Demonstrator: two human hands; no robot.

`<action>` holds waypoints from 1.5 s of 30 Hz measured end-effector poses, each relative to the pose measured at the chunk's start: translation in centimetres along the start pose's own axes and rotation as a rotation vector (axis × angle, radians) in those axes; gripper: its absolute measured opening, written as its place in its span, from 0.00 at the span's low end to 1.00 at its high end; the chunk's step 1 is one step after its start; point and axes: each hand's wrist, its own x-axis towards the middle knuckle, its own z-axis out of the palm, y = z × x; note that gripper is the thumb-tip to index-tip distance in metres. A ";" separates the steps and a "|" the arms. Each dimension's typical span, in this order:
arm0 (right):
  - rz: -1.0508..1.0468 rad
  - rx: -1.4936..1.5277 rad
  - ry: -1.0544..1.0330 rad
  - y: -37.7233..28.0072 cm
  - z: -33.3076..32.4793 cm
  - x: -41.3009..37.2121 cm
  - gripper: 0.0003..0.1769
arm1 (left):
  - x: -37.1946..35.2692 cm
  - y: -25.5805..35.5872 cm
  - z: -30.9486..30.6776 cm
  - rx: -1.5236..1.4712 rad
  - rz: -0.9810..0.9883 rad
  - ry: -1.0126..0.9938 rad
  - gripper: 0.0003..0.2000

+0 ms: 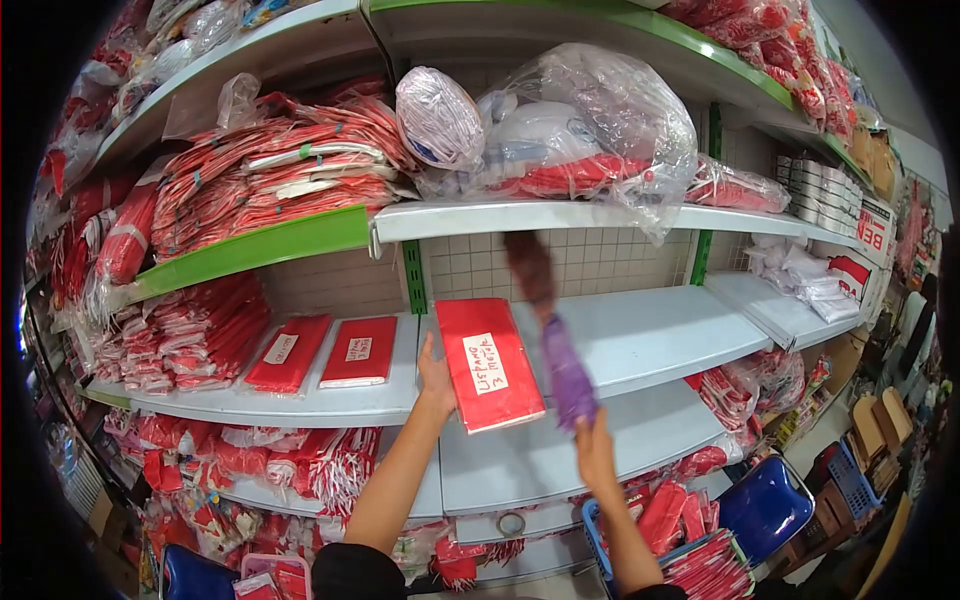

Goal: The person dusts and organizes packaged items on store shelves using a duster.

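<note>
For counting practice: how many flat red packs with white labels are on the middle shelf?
3: left pack, middle pack, right pack against the left hand. More may be hidden.

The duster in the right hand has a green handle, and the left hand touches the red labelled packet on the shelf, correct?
Not quite: the head view shows the duster in the right hand has a purple handle, not green. The left hand does touch the red labelled packet on the shelf.
</note>
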 end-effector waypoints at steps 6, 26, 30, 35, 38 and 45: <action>-0.193 0.057 -0.195 0.3 4.6 -3.5 0.21 | 0.5 0.0 -3.4 0.015 0.077 -0.049 0.44; -0.154 0.080 -0.276 1.5 2.2 -5.5 0.27 | -1.0 -0.2 -1.4 -0.078 0.080 0.094 0.44; -0.131 0.071 -0.214 2.4 2.6 -6.8 0.27 | -0.6 -0.4 -1.6 -0.032 0.099 0.077 0.41; -0.069 0.313 -0.347 4.9 2.4 -8.0 0.24 | -2.5 -0.5 1.4 -0.066 0.131 0.145 0.36; -0.012 0.415 -0.206 5.1 3.4 -9.0 0.16 | -1.2 -0.3 -0.9 -0.024 0.104 0.140 0.34; 0.032 0.340 -0.094 6.8 2.7 -9.6 0.16 | -2.3 -0.8 1.7 -0.063 0.168 0.192 0.32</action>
